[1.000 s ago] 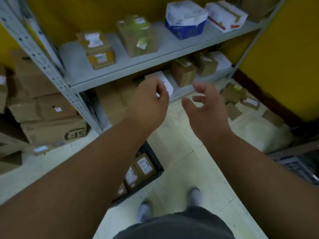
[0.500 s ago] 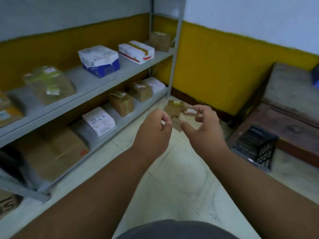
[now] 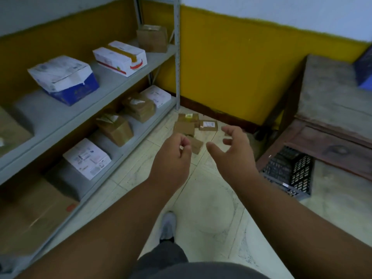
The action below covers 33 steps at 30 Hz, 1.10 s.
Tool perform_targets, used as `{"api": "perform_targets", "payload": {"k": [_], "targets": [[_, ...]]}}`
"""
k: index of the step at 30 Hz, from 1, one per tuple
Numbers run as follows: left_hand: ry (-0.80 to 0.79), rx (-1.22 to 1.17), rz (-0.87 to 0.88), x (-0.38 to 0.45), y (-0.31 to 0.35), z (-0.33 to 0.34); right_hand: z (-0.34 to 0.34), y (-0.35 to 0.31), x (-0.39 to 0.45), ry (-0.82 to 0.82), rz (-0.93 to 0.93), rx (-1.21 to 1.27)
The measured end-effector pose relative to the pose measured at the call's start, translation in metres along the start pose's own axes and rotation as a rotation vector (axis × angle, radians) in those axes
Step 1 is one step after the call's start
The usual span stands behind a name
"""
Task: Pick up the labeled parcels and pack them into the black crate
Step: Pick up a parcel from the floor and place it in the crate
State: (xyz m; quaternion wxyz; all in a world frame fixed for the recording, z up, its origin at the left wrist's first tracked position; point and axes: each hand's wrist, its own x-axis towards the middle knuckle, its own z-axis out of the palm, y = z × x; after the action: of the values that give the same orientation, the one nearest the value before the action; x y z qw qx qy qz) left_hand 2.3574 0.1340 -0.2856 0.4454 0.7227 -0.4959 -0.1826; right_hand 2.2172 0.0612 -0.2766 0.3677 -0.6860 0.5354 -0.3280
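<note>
Several small brown parcels (image 3: 186,126) lie piled on the floor in the corner, one with a white label (image 3: 208,125) and one small box (image 3: 196,145) nearest me. My left hand (image 3: 173,160) hovers in front of the pile with loosely curled fingers and holds nothing. My right hand (image 3: 234,152) is beside it with fingers spread, also empty. A black crate (image 3: 289,174) sits tilted on the floor at the right. More labeled parcels sit on the shelf: a white one (image 3: 86,158) and a brown one (image 3: 114,127).
A grey metal shelf rack (image 3: 112,85) runs along the left, with a white-and-blue box (image 3: 64,79) and a white box (image 3: 120,57) on top. A wooden chest (image 3: 332,121) stands at the right. My shoe (image 3: 168,226) is on the tiled floor.
The view has swung right, from the shelf and a filled crate at my feet to the corner pile. Both hands stay stretched out and empty.
</note>
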Motion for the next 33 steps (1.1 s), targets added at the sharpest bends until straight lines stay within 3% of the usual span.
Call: {"api": "perform_targets", "payload": {"k": [10,17,22,29,33], "targets": [[-0.167,-0.024,0.017,0.224,-0.025,0.013,0.022,-0.026,0.175,0.128,0.079,-0.019],[-0.205,-0.067,0.007,0.325,-0.021,0.078,0.020,0.010,0.265,0.187,0.154,-0.035],[-0.266,-0.079,0.029,0.398,-0.024,0.135,0.015,0.045,0.360,0.154,0.135,-0.013],[-0.187,-0.025,-0.038,0.505,-0.021,0.164,0.017,0.062,0.512,-0.014,0.204,-0.004],[-0.191,0.021,-0.122,0.548,-0.033,0.177,0.036,0.074,0.573,-0.032,0.181,-0.018]]}}
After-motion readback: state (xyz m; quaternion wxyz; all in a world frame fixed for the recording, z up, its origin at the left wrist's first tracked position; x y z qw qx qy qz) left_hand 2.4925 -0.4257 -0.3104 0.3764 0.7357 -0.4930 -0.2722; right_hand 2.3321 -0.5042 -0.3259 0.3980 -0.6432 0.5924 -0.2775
